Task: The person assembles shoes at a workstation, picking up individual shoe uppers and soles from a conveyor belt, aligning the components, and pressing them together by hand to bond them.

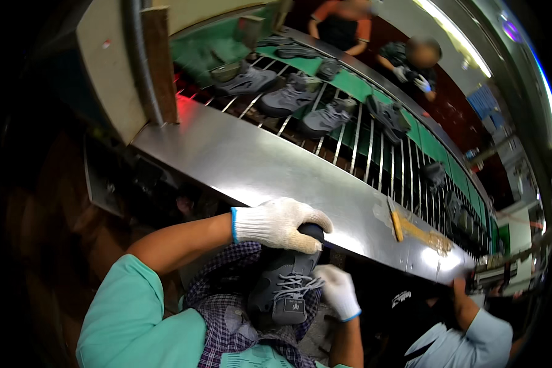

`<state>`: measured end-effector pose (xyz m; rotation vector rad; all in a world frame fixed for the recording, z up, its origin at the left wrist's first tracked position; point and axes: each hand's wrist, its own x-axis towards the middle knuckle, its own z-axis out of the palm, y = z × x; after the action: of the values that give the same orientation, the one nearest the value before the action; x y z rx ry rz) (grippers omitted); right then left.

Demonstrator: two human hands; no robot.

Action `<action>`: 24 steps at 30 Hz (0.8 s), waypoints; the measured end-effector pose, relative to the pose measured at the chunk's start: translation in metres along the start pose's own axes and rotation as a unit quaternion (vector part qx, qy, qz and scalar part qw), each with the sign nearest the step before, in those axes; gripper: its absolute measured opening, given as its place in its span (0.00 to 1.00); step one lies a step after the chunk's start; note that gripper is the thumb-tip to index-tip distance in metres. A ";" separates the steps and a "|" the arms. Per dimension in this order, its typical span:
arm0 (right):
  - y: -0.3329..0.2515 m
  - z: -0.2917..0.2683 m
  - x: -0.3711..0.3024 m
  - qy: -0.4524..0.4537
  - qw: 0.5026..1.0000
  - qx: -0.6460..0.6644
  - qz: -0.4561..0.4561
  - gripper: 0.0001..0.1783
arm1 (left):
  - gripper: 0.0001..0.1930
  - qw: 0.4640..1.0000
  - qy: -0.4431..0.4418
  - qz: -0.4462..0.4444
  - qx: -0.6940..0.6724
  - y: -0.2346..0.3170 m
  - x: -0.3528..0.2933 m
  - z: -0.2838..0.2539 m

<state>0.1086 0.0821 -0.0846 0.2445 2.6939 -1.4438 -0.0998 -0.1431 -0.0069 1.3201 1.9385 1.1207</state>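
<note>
A grey lace-up shoe [291, 267] with pale laces and a dark toe is held close to my body, its tongue toward me. My left hand [279, 224], in a white knitted glove with a blue cuff, wraps its thumb and fingers round the toe end. At the shoe's right side, by the laces, is my right hand [338, 293], gloved alike. Its fingers are curled in, and what they hold, if anything, is hidden. A checked apron [227, 322] lies under the shoe.
Beyond a steel bench ledge [227, 156], several grey shoes sit on a roller conveyor [356, 144] with green strips. A yellow-handled tool [397, 226] lies on the ledge beside brown tape. Two people work across the line. Another person's arm [466, 306] is close at right.
</note>
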 end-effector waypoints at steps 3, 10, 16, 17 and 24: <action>-0.007 -0.039 0.033 0.139 0.980 0.105 -0.097 0.21 | 0.34 0.997 0.015 0.063 -0.030 -0.005 -0.001 0.012; -0.058 -0.062 0.052 0.060 0.970 -0.132 -0.194 0.44 | 0.56 0.925 0.125 0.028 -0.358 -0.070 -0.055 0.096; -0.076 -0.058 0.049 0.014 0.973 -0.150 -0.176 0.49 | 0.49 0.959 0.203 0.195 -0.040 -0.096 -0.065 0.135; -0.079 -0.057 0.046 0.020 0.972 -0.145 -0.183 0.49 | 0.47 0.954 0.207 0.209 -0.061 -0.084 -0.056 0.125; -0.093 -0.062 0.031 0.043 0.966 -0.144 -0.211 0.47 | 0.34 0.891 0.034 0.156 -0.426 -0.068 -0.002 0.064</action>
<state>0.0627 0.0859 0.0215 -0.3124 3.1144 -1.1071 -0.0807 -0.1353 -0.0982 1.0837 1.0217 1.8955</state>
